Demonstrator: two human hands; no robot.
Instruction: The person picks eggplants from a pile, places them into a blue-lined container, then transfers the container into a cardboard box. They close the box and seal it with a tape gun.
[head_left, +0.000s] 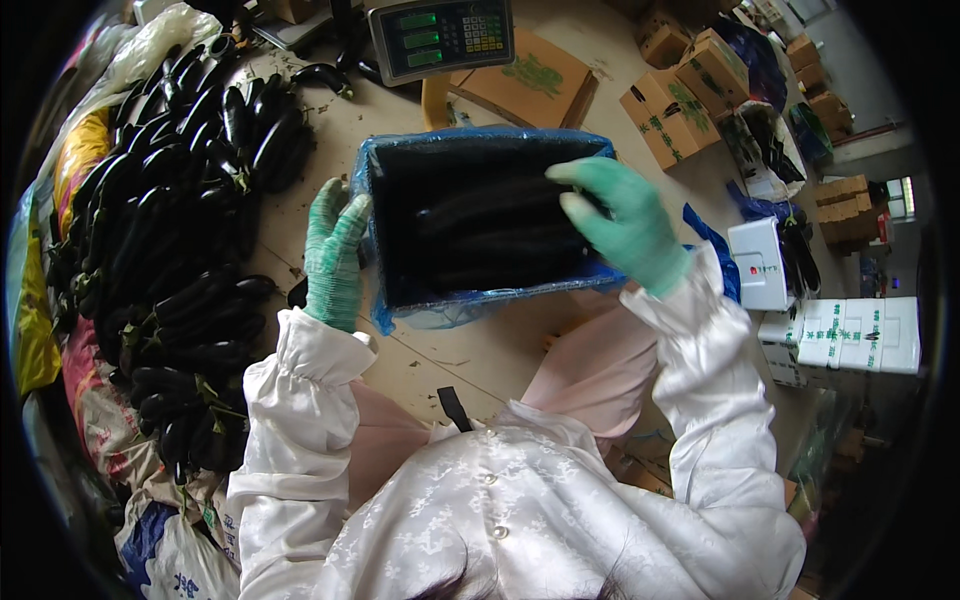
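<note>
In front of me stands a box lined with blue plastic film (487, 298), with long dark eggplants (487, 214) lying in its shadowed inside. My left hand (332, 255), in a green knit glove, is upright beside the box's left wall; its fingers are apart and hold nothing. Whether its fingertips touch the film I cannot tell. Over the box's right end hangs my right hand (626, 221), gloved in the same green and slightly blurred. Thumb and fingers are spread, with nothing visible between them. A large heap of glossy eggplants (172, 202) covers the floor to my left.
Behind the box rises a digital scale display (442, 37) on a yellow post (435, 101). A flat cardboard carton (529, 79) lies beyond it. Printed cartons (667, 116) and white foam boxes (859, 334) stand at right. Plastic sacks (176, 551) edge the heap at left.
</note>
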